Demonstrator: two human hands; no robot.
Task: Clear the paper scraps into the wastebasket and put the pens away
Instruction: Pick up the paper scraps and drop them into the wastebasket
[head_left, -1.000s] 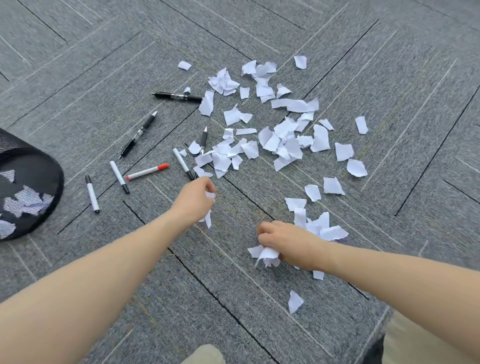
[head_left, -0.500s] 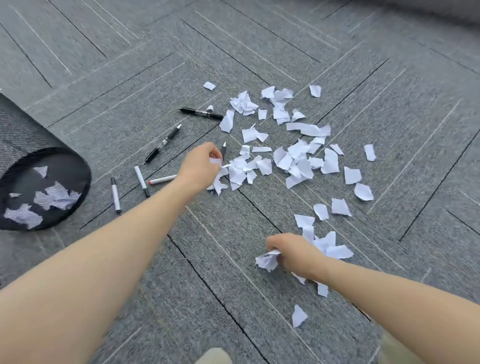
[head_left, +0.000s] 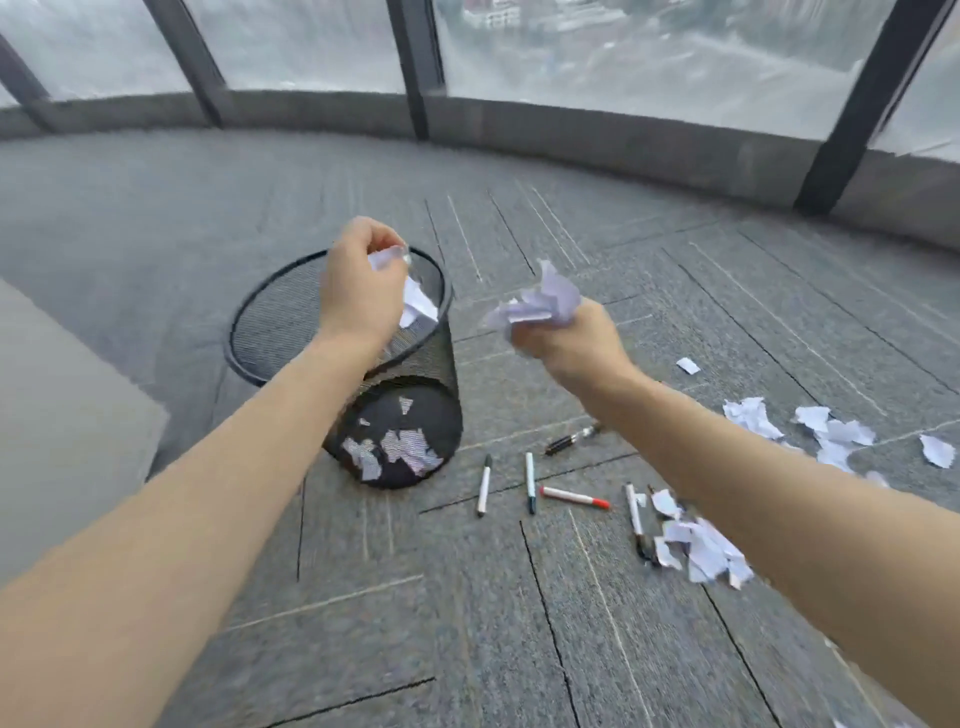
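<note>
while the left hand (head_left: 358, 291) is held over the mesh wastebasket (head_left: 270, 317), paper scraps (head_left: 415, 301) are pinched in its fingers. a crumpled wad of scraps (head_left: 545, 304) is clenched in the right hand (head_left: 566, 343). pens (head_left: 530, 480) are left on the carpet (head_left: 519, 623).

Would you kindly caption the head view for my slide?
Both hands, left and right, carry scraps to the wastebasket; pens remain on the carpet.

Soft daylight is coming through the windows (head_left: 623, 47) ahead of me, motion blur is smearing everything, and the wide lens is bending the edges.
</note>
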